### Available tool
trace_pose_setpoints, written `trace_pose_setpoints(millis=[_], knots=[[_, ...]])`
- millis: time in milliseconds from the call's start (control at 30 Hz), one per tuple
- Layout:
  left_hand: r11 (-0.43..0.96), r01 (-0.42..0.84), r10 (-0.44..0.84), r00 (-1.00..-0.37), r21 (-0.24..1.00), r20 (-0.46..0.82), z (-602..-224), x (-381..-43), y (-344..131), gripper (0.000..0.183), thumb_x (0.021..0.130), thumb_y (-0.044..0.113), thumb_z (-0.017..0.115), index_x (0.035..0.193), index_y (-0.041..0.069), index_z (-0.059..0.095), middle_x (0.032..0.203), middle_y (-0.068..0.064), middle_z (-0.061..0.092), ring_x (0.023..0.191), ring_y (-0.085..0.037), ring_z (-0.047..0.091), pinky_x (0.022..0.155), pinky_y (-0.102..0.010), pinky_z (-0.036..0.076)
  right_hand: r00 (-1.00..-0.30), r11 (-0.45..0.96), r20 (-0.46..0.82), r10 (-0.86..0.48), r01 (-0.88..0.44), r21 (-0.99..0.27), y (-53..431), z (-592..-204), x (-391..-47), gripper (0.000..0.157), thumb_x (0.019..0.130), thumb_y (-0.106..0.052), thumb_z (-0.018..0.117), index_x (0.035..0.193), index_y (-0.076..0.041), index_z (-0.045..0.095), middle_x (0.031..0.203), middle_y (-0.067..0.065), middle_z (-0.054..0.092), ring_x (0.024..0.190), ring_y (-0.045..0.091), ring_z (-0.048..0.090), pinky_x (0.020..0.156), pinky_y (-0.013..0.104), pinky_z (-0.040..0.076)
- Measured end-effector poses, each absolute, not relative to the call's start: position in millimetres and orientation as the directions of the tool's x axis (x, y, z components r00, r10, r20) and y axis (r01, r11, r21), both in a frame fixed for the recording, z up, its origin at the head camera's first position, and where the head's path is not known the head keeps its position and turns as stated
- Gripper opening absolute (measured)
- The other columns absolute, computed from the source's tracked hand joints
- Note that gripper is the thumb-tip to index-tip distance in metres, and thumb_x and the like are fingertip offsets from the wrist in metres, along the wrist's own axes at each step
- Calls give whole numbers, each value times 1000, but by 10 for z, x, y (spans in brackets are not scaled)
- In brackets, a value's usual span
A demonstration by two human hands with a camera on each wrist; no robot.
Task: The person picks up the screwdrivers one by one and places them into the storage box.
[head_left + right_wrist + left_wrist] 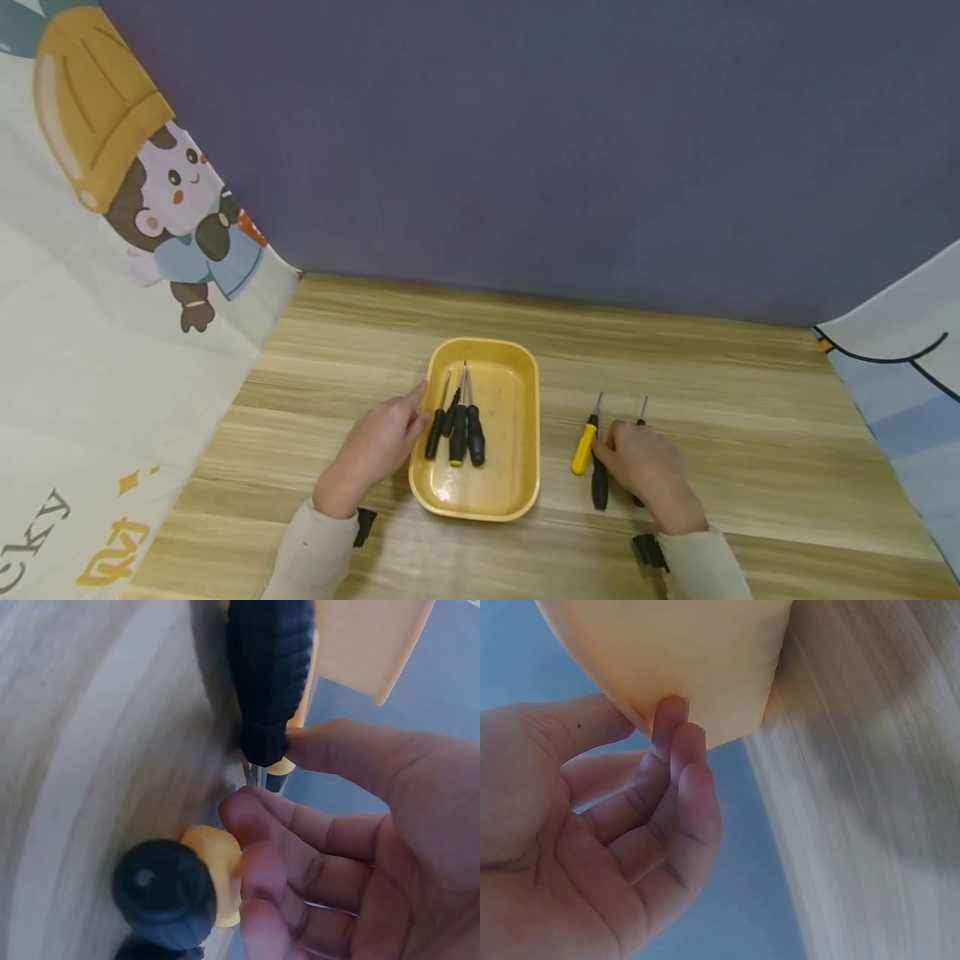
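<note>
A yellow plastic tray (537,433) lies on the table with several dark-handled screwdrivers (457,437) in its left half. My left hand (382,446) grips the tray's left side, the thumb at the rim and curled fingers against the outer wall (697,652). To the right of the tray, my right hand (647,465) pinches a black-handled screwdriver (600,485) at the neck, thumb on the handle and index finger by the shaft. A yellow-handled screwdriver (585,450) lies just left of it. Another screwdriver (642,409), half hidden under the hand, has a black and yellow handle (165,892).
The wood-grain table (360,333) ends at a dark blue wall panel (525,150). White printed cloth (90,333) borders the left side, and another printed sheet (907,392) the right. Black straps (649,551) show by the wrists.
</note>
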State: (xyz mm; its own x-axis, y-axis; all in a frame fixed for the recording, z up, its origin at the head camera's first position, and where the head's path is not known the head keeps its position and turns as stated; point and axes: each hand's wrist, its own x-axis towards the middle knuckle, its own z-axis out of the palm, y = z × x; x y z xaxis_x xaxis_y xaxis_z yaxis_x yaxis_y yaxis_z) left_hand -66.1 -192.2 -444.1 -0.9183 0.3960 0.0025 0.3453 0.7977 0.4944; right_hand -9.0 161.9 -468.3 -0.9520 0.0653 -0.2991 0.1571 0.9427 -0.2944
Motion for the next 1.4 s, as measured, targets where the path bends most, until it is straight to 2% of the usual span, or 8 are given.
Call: trace_pose_setpoints(millis=[267, 500, 733, 1067, 1400], knots=[[797, 349, 397, -918, 494, 8, -4443, -654, -1922, 55, 99, 17, 65, 147, -2, 46, 67, 7, 49, 55, -8, 45, 50, -24, 43, -960, 941, -274, 59, 145, -307, 1610, -4707, -95, 34, 98, -33, 62, 69, -16, 57, 58, 0, 48, 48, 16, 45, 43, 28, 35], [796, 343, 391, -920, 500, 8, -4441, -649, -1923, 55, 99, 16, 65, 147, -2, 46, 68, 8, 50, 55, -8, 45, 51, -24, 43, -957, 940, -286, 55, 146, -310, 1588, -4683, -53, 33, 97, -35, 62, 70, -17, 58, 58, -1, 48, 50, 17, 46, 43, 29, 35], [795, 341, 393, -920, 501, 4, -4445, -647, -1928, 55, 99, 16, 65, 147, -2, 45, 70, 7, 52, 56, -8, 46, 51, -24, 44, -953, 941, -295, 72, 163, -297, 1562, -4702, -41, 41, 96, -36, 62, 62, -16, 54, 57, 0, 47, 52, 18, 45, 44, 29, 34], [793, 343, 393, -920, 504, 7, -4452, -647, -1925, 55, 99, 16, 65, 147, -3, 45, 69, 7, 52, 54, -7, 46, 50, -24, 44, -958, 937, -274, 80, 166, -307, 1553, -4733, -41, 42, 91, -32, 64, 56, -15, 48, 52, -3, 40, 48, 15, 41, 42, 27, 30], [793, 346, 393, -920, 501, 14, -4443, -652, -1924, 55, 99, 16, 65, 146, -3, 46, 69, 7, 52, 55, -8, 46, 51, -24, 44, -950, 932, -301, 82, 180, -315, 1562, -4663, -59, 44, 91, -37, 64, 56, -16, 51, 52, -2, 45, 46, 14, 44, 40, 26, 33]])
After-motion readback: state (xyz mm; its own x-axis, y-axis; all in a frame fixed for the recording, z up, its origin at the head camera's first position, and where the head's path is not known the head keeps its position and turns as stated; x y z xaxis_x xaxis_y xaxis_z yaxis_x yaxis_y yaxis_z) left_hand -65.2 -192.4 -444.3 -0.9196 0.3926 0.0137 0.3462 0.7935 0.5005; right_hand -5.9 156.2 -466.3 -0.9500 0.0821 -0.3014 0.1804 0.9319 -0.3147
